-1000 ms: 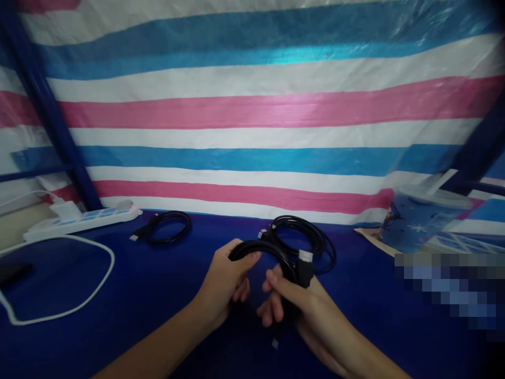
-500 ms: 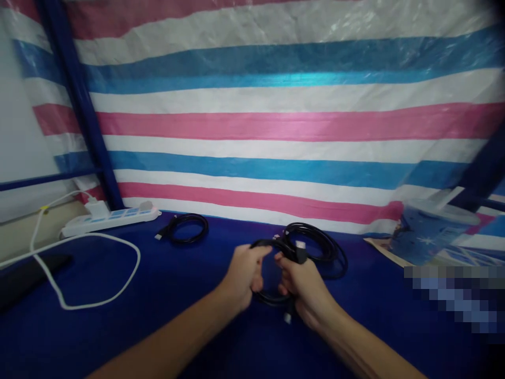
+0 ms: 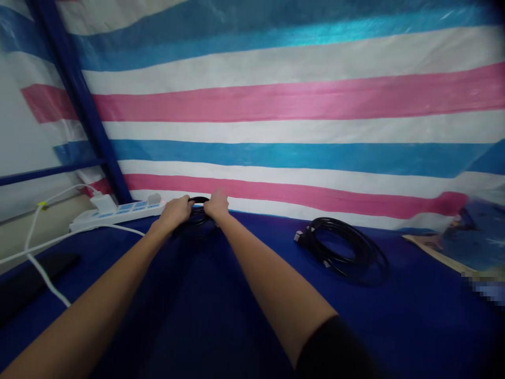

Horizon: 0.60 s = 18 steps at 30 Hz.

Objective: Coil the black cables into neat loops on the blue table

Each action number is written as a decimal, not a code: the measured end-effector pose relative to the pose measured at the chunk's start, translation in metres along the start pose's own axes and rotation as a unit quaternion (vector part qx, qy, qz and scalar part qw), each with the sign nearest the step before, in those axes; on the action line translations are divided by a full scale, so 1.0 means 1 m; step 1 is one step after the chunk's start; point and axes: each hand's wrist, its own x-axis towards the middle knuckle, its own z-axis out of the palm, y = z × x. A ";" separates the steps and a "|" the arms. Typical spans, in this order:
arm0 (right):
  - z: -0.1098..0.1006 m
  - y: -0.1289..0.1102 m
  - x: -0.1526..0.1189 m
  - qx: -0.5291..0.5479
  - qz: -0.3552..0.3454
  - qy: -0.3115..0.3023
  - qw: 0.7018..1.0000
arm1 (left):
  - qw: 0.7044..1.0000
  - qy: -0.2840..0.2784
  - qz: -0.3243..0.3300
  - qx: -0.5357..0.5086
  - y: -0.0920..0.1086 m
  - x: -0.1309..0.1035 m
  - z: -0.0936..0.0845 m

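Note:
At the back left of the blue table, a coiled black cable [image 3: 200,211] is between my two hands. My left hand [image 3: 176,211] has its fingers closed on the left side of the loop. Gripping the right side is my right hand [image 3: 216,205], slightly blurred, with its fingertips partly hidden. The cable's plug ends do not show. Farther right, more coiled black cable [image 3: 351,247] lies on the table in overlapping loops, with several metal-tipped plugs [image 3: 300,237] at its left side.
A white power strip [image 3: 122,213] with a charger [image 3: 103,201] plugged in stands left of my hands. Its white cord [image 3: 43,273] loops over a dark flat object [image 3: 39,279]. A striped sheet [image 3: 276,126] hangs behind the table. A blue patterned cup [image 3: 479,231] is at the right edge.
Both hands have moved left and away from me to the back-left cable. The cable they held before now appears to lie with the right-hand coil. The view has shifted.

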 end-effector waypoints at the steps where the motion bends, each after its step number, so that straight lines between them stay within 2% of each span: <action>1: 0.005 0.005 -0.001 -0.036 -0.010 0.002 0.999 | 1.000 -0.010 0.005 0.019 -0.001 0.002 0.008; 5: 0.020 0.023 -0.006 -0.148 -0.050 -0.029 0.987 | 0.996 -0.037 0.043 0.062 -0.004 0.005 0.037; 9: 0.008 0.023 0.004 -0.194 -0.034 -0.084 0.977 | 0.990 -0.103 0.094 0.031 -0.015 0.021 0.042; 12: -0.020 0.010 0.007 -0.189 -0.042 -0.103 0.976 | 0.985 -0.112 0.128 -0.003 -0.024 0.032 0.031; 14: -0.044 0.001 -0.007 -0.172 -0.086 -0.092 0.977 | 0.986 -0.098 0.135 -0.015 -0.026 0.030 0.019; 16: -0.073 -0.003 -0.038 -0.148 -0.128 -0.075 0.978 | 0.987 -0.084 0.137 -0.019 -0.024 0.022 0.007; 18: -0.110 0.002 -0.087 -0.120 -0.158 -0.062 0.978 | 0.987 -0.075 0.144 -0.020 -0.019 0.007 -0.003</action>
